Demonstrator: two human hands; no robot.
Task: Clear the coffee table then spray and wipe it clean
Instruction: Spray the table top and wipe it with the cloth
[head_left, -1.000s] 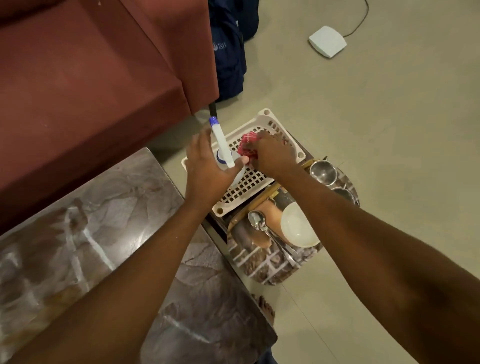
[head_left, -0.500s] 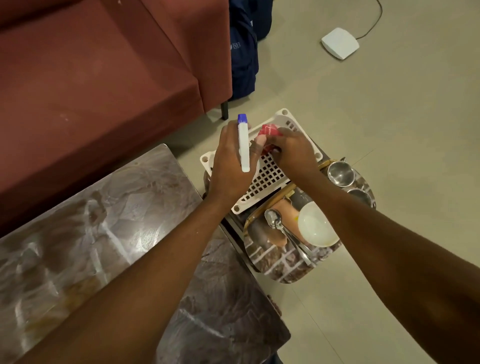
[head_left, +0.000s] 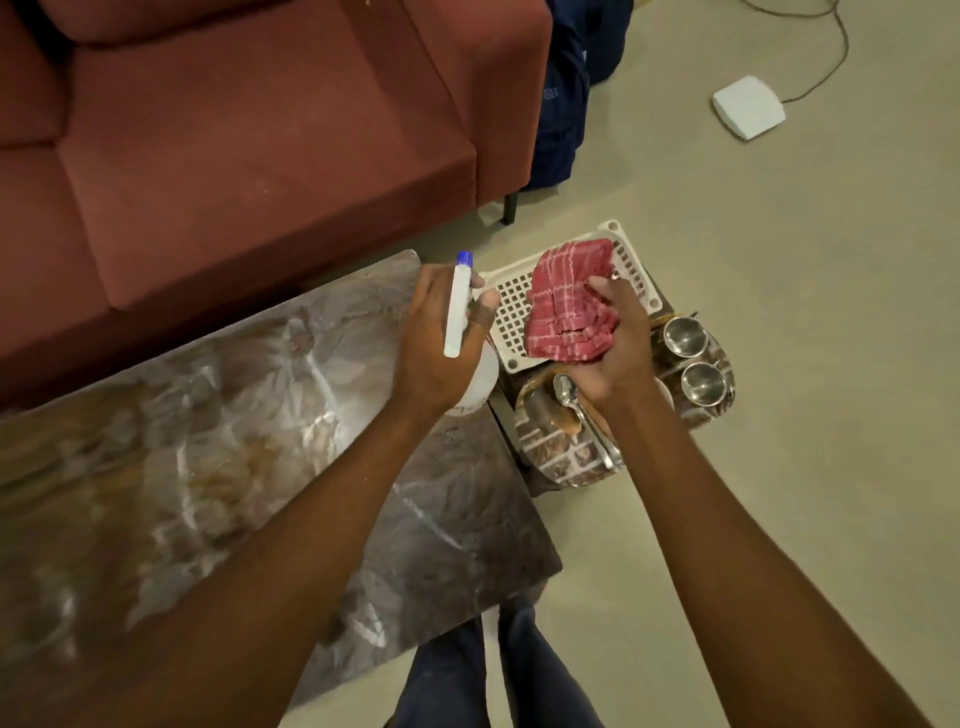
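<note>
Spray bottle (head_left: 457, 312), likely light, is gripped by the left hand (head_left: 431, 358); soft, floppy cloth (head_left: 566, 306) is bunched in the right hand (head_left: 623, 353)

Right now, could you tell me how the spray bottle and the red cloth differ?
The spray bottle is white with a blue tip and rigid; the cloth is red checked and crumpled. The left hand grips the bottle at the coffee table's end; the right hand holds the cloth above the white slotted tray. Both are in hand.
</note>
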